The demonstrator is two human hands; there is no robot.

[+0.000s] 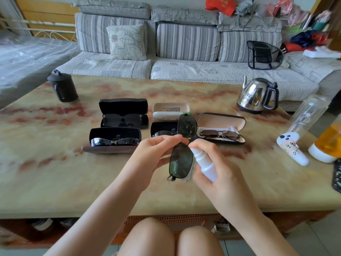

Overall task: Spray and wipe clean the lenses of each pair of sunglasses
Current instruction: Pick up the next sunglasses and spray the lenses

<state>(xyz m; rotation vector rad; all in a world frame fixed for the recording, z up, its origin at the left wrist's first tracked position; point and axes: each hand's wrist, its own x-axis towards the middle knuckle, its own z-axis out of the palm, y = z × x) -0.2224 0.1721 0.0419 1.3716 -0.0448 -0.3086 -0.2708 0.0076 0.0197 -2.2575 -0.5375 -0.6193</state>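
**SPRAYING STEP ON ONE PAIR; FOUR MORE PAIRS WAITING IN CASES**

In hand: sunglasses [181,159], held on end above the table [55,172], one dark lens over the other. Pinched at the bridge between thumb and fingertips of the left hand [156,150]. Gripped in the curled fingers of the right hand [212,163]: a white spray bottle [203,163], nozzle just beside the lower lens and turned toward it. Behind the lower lens, a corner of white cloth [187,177]; impossible to tell which hand holds it.

Judged as the spraying step, with no wiping yet on this pair. Specks on the upper lens: droplets or reflections, cannot tell.

Lying in open cases beyond the hands: a black pair [124,121], a wraparound pair [114,141], a metal-framed pair [160,133] partly hidden behind the held lens, and a brown-lensed pair [219,134]. No way to tell whether any of these is already cleaned; at most, most of the task left. White case [170,110] open with no glasses seen in it, probably belonging to the pair in hand.

Around, well apart from the hands: kettle [258,96], dark cup [62,87], clear tumbler [311,111], bottle of orange liquid [326,145]. Nothing between nozzle and lens. Possible nuisance: overspray drifting onto the open cases just behind.
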